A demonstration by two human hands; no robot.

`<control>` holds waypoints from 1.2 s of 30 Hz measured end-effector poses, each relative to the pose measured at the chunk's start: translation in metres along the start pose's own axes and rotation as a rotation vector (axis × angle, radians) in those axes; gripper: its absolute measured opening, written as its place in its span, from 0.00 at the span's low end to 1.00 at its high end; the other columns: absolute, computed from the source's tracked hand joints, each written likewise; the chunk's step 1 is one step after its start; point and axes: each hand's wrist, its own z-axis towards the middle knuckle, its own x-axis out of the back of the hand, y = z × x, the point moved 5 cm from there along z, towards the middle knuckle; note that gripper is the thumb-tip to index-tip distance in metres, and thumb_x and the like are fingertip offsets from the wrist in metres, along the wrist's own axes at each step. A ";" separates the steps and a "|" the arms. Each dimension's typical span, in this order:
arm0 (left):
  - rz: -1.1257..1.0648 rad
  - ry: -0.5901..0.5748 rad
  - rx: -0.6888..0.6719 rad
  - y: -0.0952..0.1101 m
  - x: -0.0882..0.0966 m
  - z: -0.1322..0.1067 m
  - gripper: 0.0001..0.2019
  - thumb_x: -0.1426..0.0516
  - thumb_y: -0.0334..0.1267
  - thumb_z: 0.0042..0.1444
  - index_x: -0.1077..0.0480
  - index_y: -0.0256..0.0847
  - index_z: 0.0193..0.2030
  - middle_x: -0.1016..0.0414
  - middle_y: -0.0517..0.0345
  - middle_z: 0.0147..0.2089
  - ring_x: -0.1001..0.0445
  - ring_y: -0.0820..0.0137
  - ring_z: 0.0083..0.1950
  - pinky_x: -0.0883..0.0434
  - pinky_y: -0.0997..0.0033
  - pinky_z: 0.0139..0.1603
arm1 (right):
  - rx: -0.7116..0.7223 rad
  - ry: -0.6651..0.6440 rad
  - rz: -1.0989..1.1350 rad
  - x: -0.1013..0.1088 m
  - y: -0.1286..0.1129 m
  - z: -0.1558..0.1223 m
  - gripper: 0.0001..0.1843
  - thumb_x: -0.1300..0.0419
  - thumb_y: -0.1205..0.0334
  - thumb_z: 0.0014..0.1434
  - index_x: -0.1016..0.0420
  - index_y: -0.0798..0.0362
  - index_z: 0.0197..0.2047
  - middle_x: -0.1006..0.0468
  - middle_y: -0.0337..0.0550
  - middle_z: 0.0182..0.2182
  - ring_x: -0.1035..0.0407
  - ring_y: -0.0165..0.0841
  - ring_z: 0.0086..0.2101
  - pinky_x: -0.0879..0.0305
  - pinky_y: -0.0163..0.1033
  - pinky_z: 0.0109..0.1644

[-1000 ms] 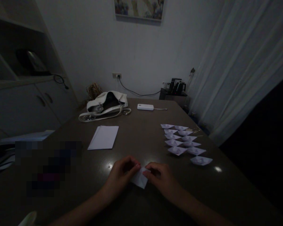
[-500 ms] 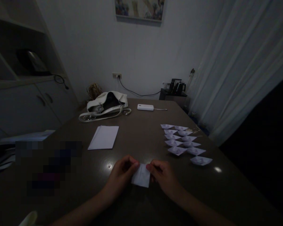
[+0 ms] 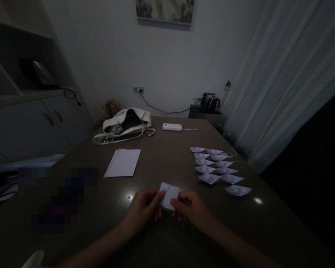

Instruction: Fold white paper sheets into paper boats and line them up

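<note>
A small folded square of white paper [image 3: 169,196] is held between my two hands, above the near part of the table. My left hand [image 3: 146,204] pinches its left edge, thumb on top and fingers beneath. On the right side my right hand [image 3: 191,206] grips the paper the same way, its thumb pressed on the lower right face. A crease or layer edge shows on the paper's upper face. To the right, several folded white paper boats [image 3: 209,178] stand in two rows, with one paper boat [image 3: 238,190] nearest to me.
A stack of white paper sheets [image 3: 123,163] lies left of centre on the dark table [image 3: 167,160]. Behind it sits a white handbag [image 3: 128,121] with its strap. A white power bank [image 3: 172,127] with a short cable lies at the far end. Part of the left side is pixelated.
The folded paper has been lifted and tilted, its far edge now higher in view. My right thumb has shifted from the top corner down onto the paper's face.
</note>
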 end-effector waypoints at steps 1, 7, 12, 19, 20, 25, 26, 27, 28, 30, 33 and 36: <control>0.012 0.016 -0.004 -0.001 0.001 0.000 0.21 0.51 0.54 0.58 0.35 0.37 0.26 0.35 0.63 0.17 0.39 0.76 0.16 0.42 0.78 0.17 | -0.012 -0.027 -0.011 -0.002 0.001 -0.001 0.25 0.42 0.40 0.53 0.30 0.57 0.27 0.29 0.39 0.19 0.40 0.25 0.17 0.48 0.29 0.18; -0.019 -0.097 -0.030 0.000 -0.003 0.000 0.20 0.51 0.53 0.59 0.32 0.35 0.33 0.31 0.61 0.21 0.36 0.75 0.19 0.39 0.78 0.19 | 0.054 0.089 -0.087 0.002 -0.003 -0.002 0.24 0.43 0.42 0.55 0.31 0.57 0.25 0.32 0.36 0.18 0.39 0.25 0.19 0.46 0.30 0.22; 0.015 -0.100 -0.042 0.004 -0.004 0.000 0.22 0.51 0.54 0.59 0.31 0.34 0.31 0.35 0.63 0.18 0.39 0.77 0.17 0.42 0.80 0.17 | -0.001 0.007 -0.036 -0.004 -0.001 -0.003 0.24 0.42 0.42 0.53 0.29 0.58 0.29 0.31 0.37 0.19 0.39 0.25 0.18 0.47 0.30 0.20; 0.025 -0.059 -0.009 0.003 -0.004 -0.004 0.26 0.52 0.57 0.58 0.31 0.34 0.27 0.38 0.63 0.16 0.42 0.77 0.15 0.45 0.80 0.16 | -0.012 -0.078 0.020 -0.009 -0.001 -0.004 0.27 0.42 0.38 0.52 0.30 0.57 0.25 0.30 0.38 0.18 0.38 0.24 0.18 0.46 0.30 0.21; 0.027 -0.058 -0.009 0.002 -0.003 -0.004 0.26 0.52 0.57 0.58 0.31 0.34 0.26 0.38 0.63 0.15 0.43 0.77 0.15 0.45 0.80 0.16 | -0.022 -0.102 0.036 -0.009 0.000 -0.004 0.27 0.43 0.38 0.52 0.30 0.57 0.25 0.30 0.39 0.18 0.38 0.25 0.18 0.46 0.30 0.20; 0.106 -0.116 0.003 -0.001 -0.004 -0.005 0.24 0.52 0.56 0.58 0.34 0.36 0.25 0.39 0.64 0.15 0.41 0.76 0.15 0.46 0.79 0.16 | 0.194 0.082 -0.086 0.012 -0.012 -0.001 0.16 0.39 0.51 0.55 0.29 0.55 0.41 0.24 0.42 0.30 0.31 0.29 0.27 0.38 0.32 0.28; 0.141 -0.140 0.005 -0.002 -0.005 -0.004 0.23 0.52 0.54 0.59 0.34 0.36 0.25 0.39 0.64 0.16 0.40 0.76 0.16 0.45 0.79 0.17 | 0.250 0.132 -0.154 0.017 -0.015 -0.001 0.14 0.38 0.55 0.55 0.28 0.54 0.41 0.24 0.42 0.31 0.30 0.30 0.29 0.37 0.33 0.30; 0.182 -0.167 0.011 -0.003 -0.006 -0.004 0.23 0.53 0.53 0.60 0.34 0.36 0.25 0.38 0.64 0.16 0.39 0.75 0.16 0.44 0.79 0.17 | 0.279 0.161 -0.220 0.019 -0.017 -0.002 0.11 0.38 0.57 0.54 0.28 0.54 0.40 0.23 0.41 0.30 0.30 0.30 0.29 0.36 0.33 0.31; 0.232 -0.191 0.016 -0.004 -0.006 -0.004 0.22 0.53 0.52 0.61 0.33 0.36 0.26 0.37 0.63 0.17 0.38 0.75 0.17 0.44 0.79 0.18 | 0.286 0.179 -0.281 0.021 -0.017 -0.001 0.09 0.38 0.59 0.54 0.27 0.54 0.37 0.24 0.41 0.28 0.31 0.30 0.28 0.37 0.33 0.31; 0.375 -0.215 0.004 -0.006 -0.005 -0.003 0.21 0.54 0.48 0.62 0.32 0.36 0.26 0.35 0.61 0.19 0.35 0.74 0.20 0.43 0.78 0.21 | 0.266 0.200 -0.369 0.022 -0.015 0.000 0.07 0.37 0.61 0.53 0.26 0.54 0.35 0.24 0.40 0.26 0.31 0.29 0.25 0.38 0.33 0.29; 0.623 -0.158 -0.096 -0.005 0.000 0.000 0.16 0.50 0.43 0.61 0.30 0.36 0.28 0.30 0.58 0.25 0.32 0.71 0.27 0.40 0.76 0.27 | 0.233 0.206 -0.471 0.019 -0.011 0.002 0.07 0.37 0.64 0.53 0.25 0.54 0.36 0.22 0.40 0.27 0.31 0.30 0.26 0.37 0.33 0.30; 0.660 -0.055 -0.188 -0.003 0.006 0.003 0.07 0.43 0.39 0.56 0.29 0.38 0.36 0.27 0.55 0.35 0.30 0.68 0.35 0.37 0.73 0.35 | 0.219 0.192 -0.586 0.016 -0.009 0.004 0.07 0.37 0.66 0.52 0.25 0.54 0.37 0.23 0.40 0.28 0.31 0.30 0.27 0.38 0.34 0.31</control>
